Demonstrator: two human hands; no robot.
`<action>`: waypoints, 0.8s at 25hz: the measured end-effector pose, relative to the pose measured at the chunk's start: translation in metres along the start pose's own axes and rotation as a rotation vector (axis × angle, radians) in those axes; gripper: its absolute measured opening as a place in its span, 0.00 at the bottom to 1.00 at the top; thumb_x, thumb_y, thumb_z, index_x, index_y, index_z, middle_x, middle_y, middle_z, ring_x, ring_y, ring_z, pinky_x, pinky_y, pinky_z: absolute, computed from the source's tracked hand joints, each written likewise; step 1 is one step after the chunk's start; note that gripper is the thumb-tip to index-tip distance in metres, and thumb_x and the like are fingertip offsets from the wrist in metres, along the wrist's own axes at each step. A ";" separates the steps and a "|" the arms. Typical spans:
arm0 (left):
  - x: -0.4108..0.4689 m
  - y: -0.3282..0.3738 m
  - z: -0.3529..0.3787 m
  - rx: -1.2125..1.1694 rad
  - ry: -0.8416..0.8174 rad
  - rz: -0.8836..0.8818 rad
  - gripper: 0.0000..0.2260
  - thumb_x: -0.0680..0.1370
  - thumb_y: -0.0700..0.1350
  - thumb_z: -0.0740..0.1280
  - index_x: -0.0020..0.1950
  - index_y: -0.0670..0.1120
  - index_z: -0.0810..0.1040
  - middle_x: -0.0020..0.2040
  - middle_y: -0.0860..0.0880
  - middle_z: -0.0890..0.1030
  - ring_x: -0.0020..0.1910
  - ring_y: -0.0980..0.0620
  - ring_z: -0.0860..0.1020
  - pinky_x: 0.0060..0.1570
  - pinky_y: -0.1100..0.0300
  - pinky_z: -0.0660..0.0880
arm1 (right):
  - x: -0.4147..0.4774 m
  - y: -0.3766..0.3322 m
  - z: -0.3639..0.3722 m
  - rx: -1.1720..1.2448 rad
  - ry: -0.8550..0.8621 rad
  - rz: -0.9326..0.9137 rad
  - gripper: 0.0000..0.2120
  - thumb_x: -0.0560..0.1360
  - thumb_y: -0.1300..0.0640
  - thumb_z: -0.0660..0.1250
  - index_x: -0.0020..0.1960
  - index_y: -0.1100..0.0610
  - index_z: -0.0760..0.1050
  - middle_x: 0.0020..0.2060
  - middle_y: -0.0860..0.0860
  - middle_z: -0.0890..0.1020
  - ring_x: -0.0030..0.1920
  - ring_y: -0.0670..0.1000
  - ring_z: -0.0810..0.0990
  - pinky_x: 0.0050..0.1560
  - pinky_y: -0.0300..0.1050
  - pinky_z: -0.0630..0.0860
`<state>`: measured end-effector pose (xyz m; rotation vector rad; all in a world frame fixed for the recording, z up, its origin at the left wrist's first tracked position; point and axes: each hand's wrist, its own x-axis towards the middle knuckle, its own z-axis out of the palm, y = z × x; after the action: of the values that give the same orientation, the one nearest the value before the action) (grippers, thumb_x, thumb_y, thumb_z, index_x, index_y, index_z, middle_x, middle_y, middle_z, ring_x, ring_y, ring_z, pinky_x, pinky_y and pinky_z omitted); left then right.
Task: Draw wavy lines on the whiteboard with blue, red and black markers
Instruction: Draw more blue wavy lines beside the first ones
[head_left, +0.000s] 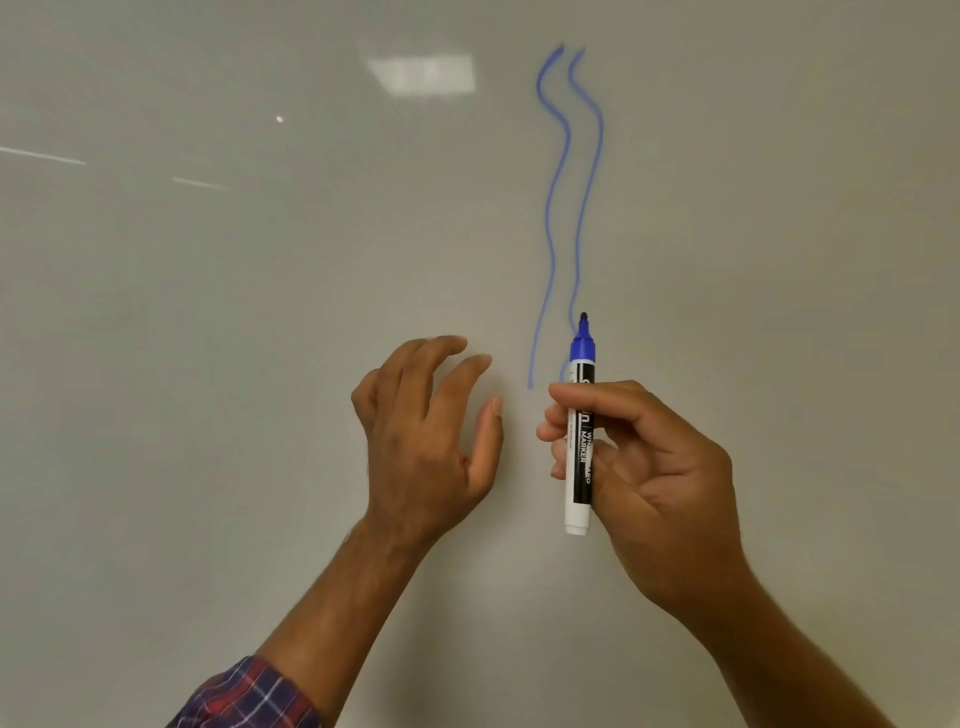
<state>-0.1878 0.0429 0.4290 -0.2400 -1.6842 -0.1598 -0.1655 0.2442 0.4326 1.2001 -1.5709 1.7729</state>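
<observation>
The whiteboard (260, 312) fills the whole view. Two blue wavy lines (558, 197) run side by side from the top down to my hands. My right hand (644, 478) pinches an uncapped blue marker (581, 426), held upright with its tip pointing up near the lower end of the right line. Whether the tip touches the board I cannot tell. My left hand (426, 441) hovers just left of the lines, fingers spread and loosely curved, holding nothing. No red or black marker is in view.
Ceiling lights reflect on the board as a bright patch (421, 75) at the top middle and streaks (47, 156) at the left. A plaid sleeve (244, 696) covers my left forearm at the bottom edge.
</observation>
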 end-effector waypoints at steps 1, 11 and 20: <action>0.014 -0.001 0.002 0.005 0.017 0.009 0.15 0.78 0.46 0.73 0.63 0.43 0.83 0.66 0.42 0.81 0.69 0.40 0.77 0.63 0.43 0.69 | 0.010 -0.005 -0.001 -0.016 0.031 -0.027 0.19 0.76 0.66 0.71 0.60 0.47 0.82 0.51 0.47 0.83 0.55 0.59 0.84 0.53 0.55 0.84; 0.145 -0.015 0.012 0.135 0.090 0.048 0.22 0.81 0.50 0.68 0.75 0.44 0.76 0.80 0.42 0.70 0.81 0.41 0.66 0.74 0.43 0.63 | 0.118 -0.050 -0.020 -0.190 0.269 -0.327 0.07 0.81 0.51 0.65 0.59 0.49 0.75 0.39 0.52 0.81 0.39 0.56 0.82 0.42 0.42 0.79; 0.162 -0.020 0.023 0.222 0.070 0.075 0.28 0.84 0.52 0.61 0.83 0.44 0.65 0.86 0.42 0.57 0.86 0.43 0.54 0.82 0.38 0.57 | 0.196 -0.047 -0.032 -0.301 0.431 -0.357 0.06 0.75 0.66 0.74 0.51 0.60 0.81 0.41 0.48 0.85 0.40 0.46 0.83 0.40 0.36 0.77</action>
<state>-0.2334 0.0398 0.5877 -0.1291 -1.6055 0.0738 -0.2343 0.2479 0.6252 0.8224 -1.2262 1.3889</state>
